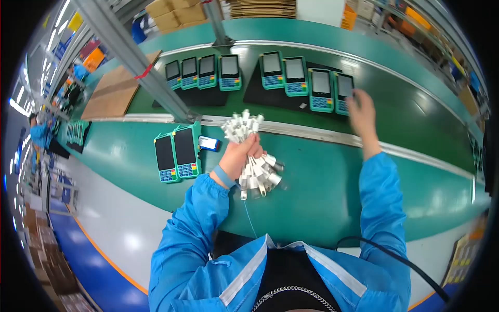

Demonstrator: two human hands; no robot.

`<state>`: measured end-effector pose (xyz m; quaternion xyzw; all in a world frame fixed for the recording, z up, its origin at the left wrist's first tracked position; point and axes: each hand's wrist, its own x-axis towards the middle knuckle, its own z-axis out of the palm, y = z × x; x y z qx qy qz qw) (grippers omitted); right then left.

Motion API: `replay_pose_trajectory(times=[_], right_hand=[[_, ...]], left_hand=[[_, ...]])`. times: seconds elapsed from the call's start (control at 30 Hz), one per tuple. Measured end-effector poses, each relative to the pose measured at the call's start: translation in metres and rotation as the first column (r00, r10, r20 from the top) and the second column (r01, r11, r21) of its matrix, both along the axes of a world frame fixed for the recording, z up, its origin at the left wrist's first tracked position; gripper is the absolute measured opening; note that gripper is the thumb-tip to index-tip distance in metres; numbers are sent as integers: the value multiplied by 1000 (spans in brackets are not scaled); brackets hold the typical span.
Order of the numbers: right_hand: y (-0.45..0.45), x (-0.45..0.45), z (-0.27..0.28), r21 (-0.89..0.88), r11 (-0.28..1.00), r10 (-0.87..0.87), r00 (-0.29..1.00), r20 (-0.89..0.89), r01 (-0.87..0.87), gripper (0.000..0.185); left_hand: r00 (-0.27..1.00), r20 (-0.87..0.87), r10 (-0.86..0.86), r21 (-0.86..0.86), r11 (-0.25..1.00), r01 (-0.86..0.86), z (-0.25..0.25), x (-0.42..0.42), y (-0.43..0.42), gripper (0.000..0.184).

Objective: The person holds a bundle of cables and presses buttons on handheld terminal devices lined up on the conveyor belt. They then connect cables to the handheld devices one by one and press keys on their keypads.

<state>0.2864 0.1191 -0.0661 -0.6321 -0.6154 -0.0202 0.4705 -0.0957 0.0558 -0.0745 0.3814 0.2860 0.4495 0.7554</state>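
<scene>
The left arm (193,216) is angling inward, and the left hand (241,155) is gripping with curled fingers ahead of the torso (285,275). The right arm (383,200) is reaching farther forward, the right hand (363,112) extending beyond the left.

Clutches a bundle of white cables (253,181) in the left hand (241,155) above the green table (317,203); has the right hand (363,113) at the rightmost payment terminal (343,86).
</scene>
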Motion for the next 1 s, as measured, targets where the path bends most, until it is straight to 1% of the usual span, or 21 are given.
replay_pose_trajectory(times=[0.03,0.07,0.1,0.17,0.2,0.23,0.27,0.3,0.33,0.37,0.4,0.43,0.5,0.53,0.57,0.7,0.8,0.87,0.9,0.97,1.0], right_hand=[[32,35,-28,-34,999,-35,981,-193,29,48],[54,46,-37,-153,985,-13,850,-527,-79,55],[65,50,-38,-267,945,-24,772,-635,-190,61],[91,40,-50,-197,944,111,821,-560,-263,66],[118,48,-79,-132,978,78,878,-473,-159,72],[106,23,-55,-176,962,88,851,-518,-207,72],[127,26,-78,-134,987,24,920,-391,-83,68],[121,7,-56,-303,934,13,868,-496,-188,64],[132,-7,-65,-247,935,79,828,-556,-255,62],[150,-20,-83,-176,975,44,902,-428,-132,54],[145,-36,-70,-236,967,101,995,0,-98,46],[140,-51,-56,-189,981,114,900,422,-36,39],[125,-82,-24,-248,964,-3,936,353,97,39],[126,-89,-20,-299,951,-9,973,229,79,66],[126,-96,-17,-340,938,-28,994,103,62,96],[118,-91,-35,-254,949,182,982,-50,-189,132],[74,-78,-8,-331,924,252,957,143,-194,139],[64,-87,2,-345,914,263,960,98,-215,135],[59,-84,5,-353,901,281,959,36,-251,131],[61,-97,-2,-308,947,131,986,101,-94,118],[59,-101,0,-323,946,63,992,106,-26,107]], left_hand=[[996,73,-55,-41,997,58,2,-5,0,26],[983,147,-111,-74,990,123,6,-9,1,28],[992,73,-99,-58,993,103,7,-9,1,28],[995,65,-80,-72,994,85,10,-8,0,28],[993,87,-75,-105,991,84,7,-8,1,26],[995,79,-62,-107,992,71,6,-7,1,25],[996,71,-60,-105,992,68,5,-7,1,24],[984,150,-99,-125,985,118,-7,-10,4,29],[997,53,-60,-168,983,68,-15,-12,3,34],[997,-44,-64,-113,992,58,-9,-10,3,33],[999,-8,-35,-203,979,32,1,-6,-3,36],[983,-184,-23,-86,996,7,-12,-11,2,39],[991,-112,-67,-56,997,61,-28,-22,9,47],[990,-126,56,-108,992,-69,-22,-9,5,46],[1000,-27,5,-94,996,-8,-9,4,1,42],[991,108,-81,-99,991,91,-10,51,11,25],[984,143,-109,-100,987,124,-21,43,16,24],[954,-270,134,-238,950,-200,-24,20,18,43],[944,-295,151,-259,938,-231,-23,24,17,45],[950,-266,162,-217,950,-223,6,41,1,24],[997,70,-32,-129,991,41,-23,31,15,25]])
